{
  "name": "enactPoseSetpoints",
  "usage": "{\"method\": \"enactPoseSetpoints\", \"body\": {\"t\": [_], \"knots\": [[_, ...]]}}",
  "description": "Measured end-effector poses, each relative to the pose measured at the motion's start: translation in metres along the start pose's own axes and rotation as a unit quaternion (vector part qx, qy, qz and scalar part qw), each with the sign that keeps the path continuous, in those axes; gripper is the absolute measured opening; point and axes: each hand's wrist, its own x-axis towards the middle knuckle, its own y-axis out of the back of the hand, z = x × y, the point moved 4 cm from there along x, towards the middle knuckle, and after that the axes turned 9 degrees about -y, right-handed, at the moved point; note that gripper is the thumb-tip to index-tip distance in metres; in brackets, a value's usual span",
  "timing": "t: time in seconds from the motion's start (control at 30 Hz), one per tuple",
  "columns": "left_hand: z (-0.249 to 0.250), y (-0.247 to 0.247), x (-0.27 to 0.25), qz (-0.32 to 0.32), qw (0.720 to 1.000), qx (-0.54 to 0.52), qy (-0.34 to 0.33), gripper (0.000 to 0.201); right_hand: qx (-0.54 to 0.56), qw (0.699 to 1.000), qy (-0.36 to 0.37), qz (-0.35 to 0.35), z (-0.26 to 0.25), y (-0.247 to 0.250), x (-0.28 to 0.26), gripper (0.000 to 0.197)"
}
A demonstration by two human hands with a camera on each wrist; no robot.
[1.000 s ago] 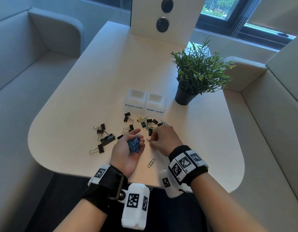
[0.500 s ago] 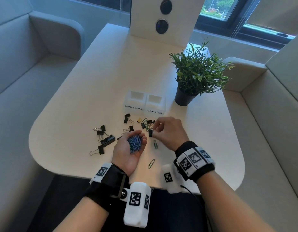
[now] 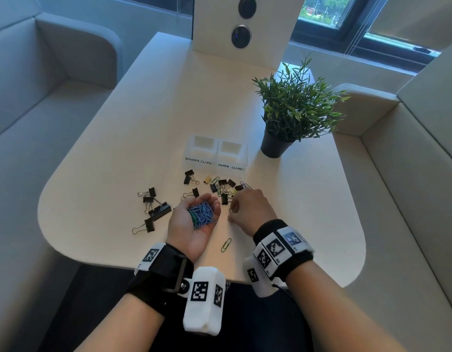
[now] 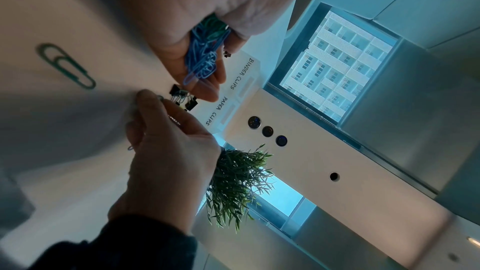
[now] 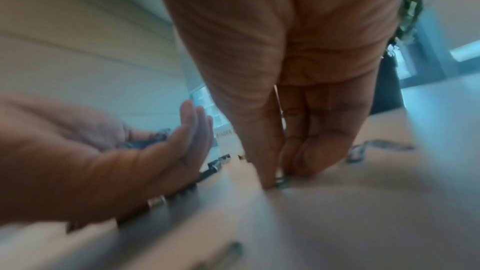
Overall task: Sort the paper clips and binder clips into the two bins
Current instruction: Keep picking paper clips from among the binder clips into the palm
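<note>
My left hand (image 3: 194,219) lies palm up on the table and cups a pile of blue paper clips (image 3: 202,215), its fingers nearly straight in the right wrist view. Just to its right, my right hand (image 3: 247,207) points fingertips down and pinches a green paper clip (image 5: 281,181) against the tabletop. Another green paper clip (image 3: 226,245) lies loose nearer me. A mixed heap of clips (image 3: 222,185) sits beyond the hands. Black binder clips (image 3: 159,210) are scattered to the left. Two white bins stand behind, labelled BINDER CLIPS (image 3: 202,148) and PAPER CLIPS (image 3: 232,153).
A potted plant (image 3: 296,110) in a dark pot stands right of the bins. A white panel with round sockets (image 3: 242,21) rises at the table's far end. The rounded table edge (image 3: 169,265) runs just under my wrists, with grey sofa seats on both sides.
My right hand has drawn back from the mixed heap and come down on the green clip beside my left hand. The left hand has stayed put with its pile.
</note>
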Motion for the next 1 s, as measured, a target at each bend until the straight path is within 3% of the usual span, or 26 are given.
{"method": "enactPoseSetpoints", "body": {"t": [0.17, 0.33, 0.47, 0.6, 0.73, 0.9, 1.0], "knots": [[0.002, 0.002, 0.003, -0.001, 1.0, -0.009, 0.003, 0.035, -0.008, 1.0, -0.016, 0.004, -0.008, 0.0, 0.007, 0.026], [0.003, 0.004, 0.004, 0.003, 1.0, 0.003, -0.002, 0.034, 0.04, 0.999, 0.005, 0.034, -0.007, 0.01, 0.003, 0.013], [0.003, 0.006, 0.005, 0.011, 1.0, 0.021, -0.009, 0.033, 0.214, 0.969, 0.074, 0.097, -0.012, 0.043, -0.009, 0.009], [-0.001, 0.003, 0.005, -0.001, 1.0, 0.021, -0.006, 0.025, 0.18, 0.969, 0.166, 0.028, -0.036, 0.044, -0.023, 0.016], [-0.001, 0.005, 0.005, -0.004, 1.0, 0.019, 0.012, 0.031, 0.168, 0.968, 0.172, 0.07, -0.016, 0.042, -0.026, 0.011], [0.006, 0.007, 0.008, -0.008, 1.0, 0.012, 0.01, 0.032, 0.079, 0.977, 0.176, -0.085, 0.01, 0.009, -0.035, 0.018], [0.007, 0.006, 0.009, -0.008, 1.0, 0.009, 0.009, 0.032, 0.03, 0.974, 0.196, -0.112, 0.008, -0.009, -0.038, 0.015]]}}
